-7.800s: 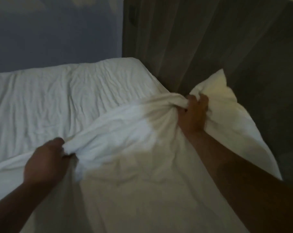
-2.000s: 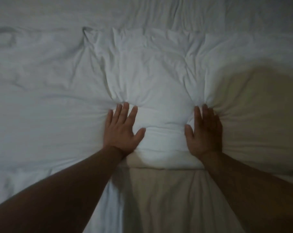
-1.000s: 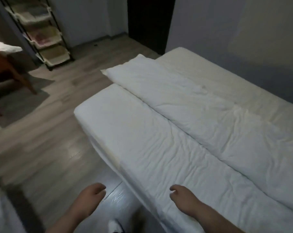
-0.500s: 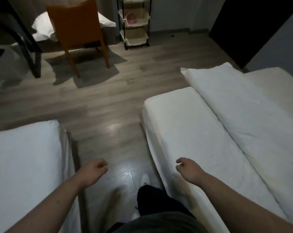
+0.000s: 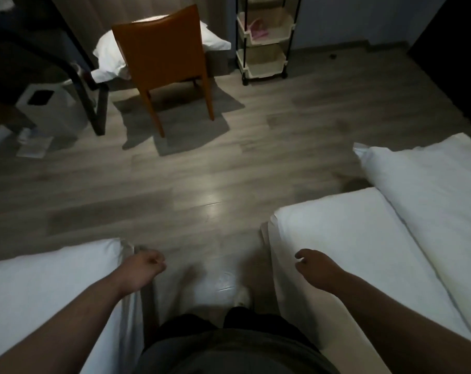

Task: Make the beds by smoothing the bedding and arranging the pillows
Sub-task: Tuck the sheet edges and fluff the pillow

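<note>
Two white-sheeted beds [image 5: 331, 238] lie nearer than the orange high-backed chair [image 5: 161, 47], their bedding seemingly smoothed. Left hand [image 5: 144, 268] and right hand [image 5: 314, 268] hang loosely curled, empty. Pillow arranging looks next, which calls for fetching the plump white pillow [image 5: 215, 40] just behind that chair.

Bare forearms [image 5: 67, 317], dark grey top [image 5: 229, 352], black trousers [image 5: 185, 323], perhaps white shoe [image 5: 243, 296]

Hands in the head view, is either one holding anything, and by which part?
Nothing is held. The left hand and the right hand both hang free, fingers loosely curled round nothing.
</note>
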Action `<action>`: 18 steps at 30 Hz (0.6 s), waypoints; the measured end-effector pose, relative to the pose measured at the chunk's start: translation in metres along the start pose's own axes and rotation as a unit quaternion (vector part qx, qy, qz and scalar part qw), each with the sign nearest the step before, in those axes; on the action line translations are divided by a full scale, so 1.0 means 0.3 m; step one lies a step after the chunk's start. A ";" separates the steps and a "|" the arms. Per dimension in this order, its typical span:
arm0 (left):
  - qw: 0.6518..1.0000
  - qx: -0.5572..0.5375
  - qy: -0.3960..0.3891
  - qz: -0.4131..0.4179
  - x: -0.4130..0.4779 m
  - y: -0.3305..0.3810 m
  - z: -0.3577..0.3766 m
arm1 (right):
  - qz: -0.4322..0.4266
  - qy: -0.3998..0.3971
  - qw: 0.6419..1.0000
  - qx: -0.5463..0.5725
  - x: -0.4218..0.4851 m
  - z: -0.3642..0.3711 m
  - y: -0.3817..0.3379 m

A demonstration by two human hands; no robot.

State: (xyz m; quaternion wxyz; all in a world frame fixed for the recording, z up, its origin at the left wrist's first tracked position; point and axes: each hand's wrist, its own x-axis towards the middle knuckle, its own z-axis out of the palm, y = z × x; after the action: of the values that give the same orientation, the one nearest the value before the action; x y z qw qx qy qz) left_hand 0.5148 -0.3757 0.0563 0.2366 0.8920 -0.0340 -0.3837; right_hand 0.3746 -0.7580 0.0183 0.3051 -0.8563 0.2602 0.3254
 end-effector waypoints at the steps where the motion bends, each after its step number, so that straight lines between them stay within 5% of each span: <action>1: 1.000 -0.010 0.006 -0.004 0.037 0.019 -0.034 | -0.002 0.001 1.000 -0.001 0.026 -0.035 -0.022; 8: 0.999 -0.042 0.007 0.025 0.364 0.181 -0.248 | 0.013 0.022 0.999 0.020 0.254 -0.236 -0.161; 18: 0.990 0.104 -0.049 0.076 0.996 0.486 -0.654 | 0.072 0.044 0.995 0.052 0.624 -0.533 -0.367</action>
State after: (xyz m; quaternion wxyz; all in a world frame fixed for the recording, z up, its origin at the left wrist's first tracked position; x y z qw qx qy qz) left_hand 0.8800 -0.4993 0.0385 0.1696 0.8867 -0.1531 -0.4019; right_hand 0.6314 -0.8403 0.0195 0.3132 -0.8320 0.3506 0.2945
